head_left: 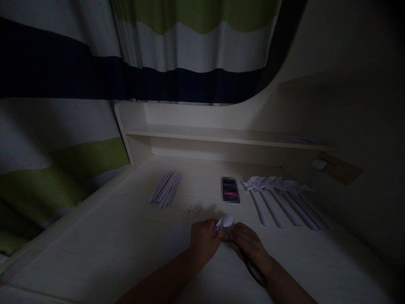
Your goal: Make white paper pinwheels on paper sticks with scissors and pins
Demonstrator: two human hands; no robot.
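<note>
Low in the middle of the head view, my left hand (pixel 205 238) is closed on a small folded white paper piece (pixel 226 221), which looks like a pinwheel head. My right hand (pixel 248 241) is wrapped round a pair of scissors (pixel 255 272); one dark handle loop hangs below the palm. The scissors' blades point left toward the paper and are mostly hidden by my fingers. Whether they touch the paper is too dark to tell. A flat pale sheet (pixel 175 240) lies by my left wrist.
Several paper pinwheels on rolled sticks (pixel 275 200) lie in a row at the right. Left of centre is a bundle of paper sticks (pixel 166 188). Small pale bits (pixel 191 209) and a blurred phone-like thing (pixel 230 190) lie between. A shelf (pixel 202 136) crosses behind; a curtain (pixel 79 126) hangs left.
</note>
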